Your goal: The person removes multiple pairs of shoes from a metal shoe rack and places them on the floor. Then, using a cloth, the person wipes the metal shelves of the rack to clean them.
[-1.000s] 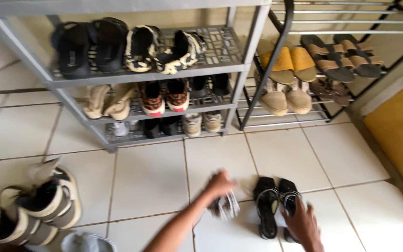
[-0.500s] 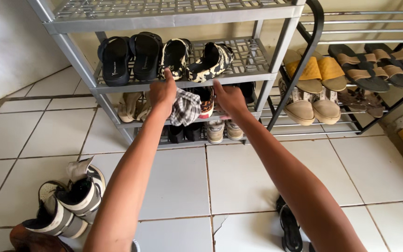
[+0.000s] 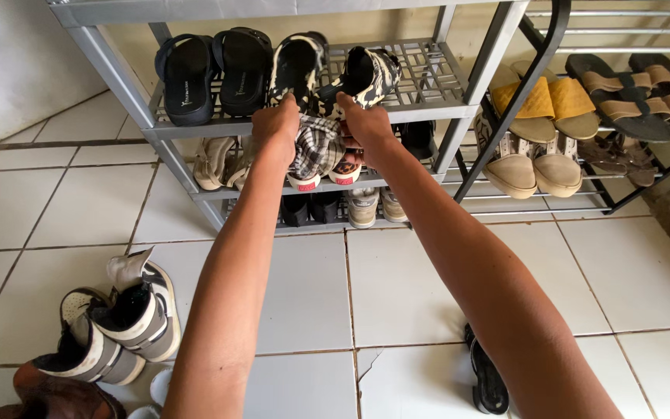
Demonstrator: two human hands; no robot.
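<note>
Both hands have risen to the rack's (image 3: 122,85) upper shelf; the left hand (image 3: 275,128) grips a checked cloth (image 3: 316,147), bunched so it stays clear. Beside it, the right hand (image 3: 366,128) closes on a patterned sandal (image 3: 370,74) at the shelf edge.

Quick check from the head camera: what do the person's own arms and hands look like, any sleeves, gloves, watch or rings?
Both arms are bare along all of their length in view; no sleeve edge shows. The left hand and right hand wear no gloves. No watch, bracelet or band shows at either wrist, and no ring can be made out on the fingers that show.
</note>
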